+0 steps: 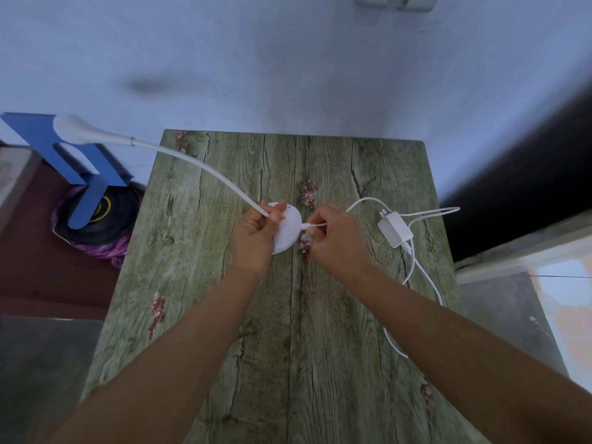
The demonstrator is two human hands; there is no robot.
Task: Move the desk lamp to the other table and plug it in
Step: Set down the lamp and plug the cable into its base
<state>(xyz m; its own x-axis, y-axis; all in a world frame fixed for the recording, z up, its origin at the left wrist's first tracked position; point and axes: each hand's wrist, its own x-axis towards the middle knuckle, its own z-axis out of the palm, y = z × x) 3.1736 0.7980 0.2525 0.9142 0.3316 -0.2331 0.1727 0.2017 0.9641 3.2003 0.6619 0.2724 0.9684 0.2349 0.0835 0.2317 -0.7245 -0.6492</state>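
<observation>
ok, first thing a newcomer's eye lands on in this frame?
Mid-table, the left hand grips the white desk lamp at its stem while the right hand pinches the cable plug at the base's edge. The gooseneck arcs up-left past the table; a white power adapter lies unplugged to the right.

No legible text, labels, brand marks or nos. in view. White adapter just right of the hands: faces blank, no readable marking. Worktop surface under the hands: wood-grain and floral print only, no lettering.
</observation>
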